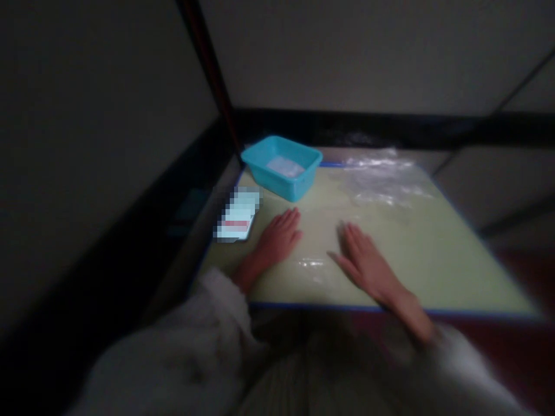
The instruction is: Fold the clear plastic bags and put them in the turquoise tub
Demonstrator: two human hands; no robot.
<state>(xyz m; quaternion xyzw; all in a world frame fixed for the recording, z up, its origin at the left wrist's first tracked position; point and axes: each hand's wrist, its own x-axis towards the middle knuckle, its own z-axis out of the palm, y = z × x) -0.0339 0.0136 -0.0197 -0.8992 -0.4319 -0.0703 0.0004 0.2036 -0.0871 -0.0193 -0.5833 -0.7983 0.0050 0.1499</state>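
My left hand [280, 237] lies flat, palm down, near the left side of the pale yellow table [455, 266], its fingers extended. To its right, my right hand [364, 257] is also palm down with the thumb spread away from the fingers. Between and partly beneath the hands is a clear plastic sheet or bag [312, 263], whose edges are hard to make out. Neither hand grips anything.
A turquoise basin [290, 186] with whitish contents stands at the back left. A lit phone [238, 214] lies at the left edge. Crumpled clear plastic [381, 176] covers part of the back right. Walls rise behind and left of the table.
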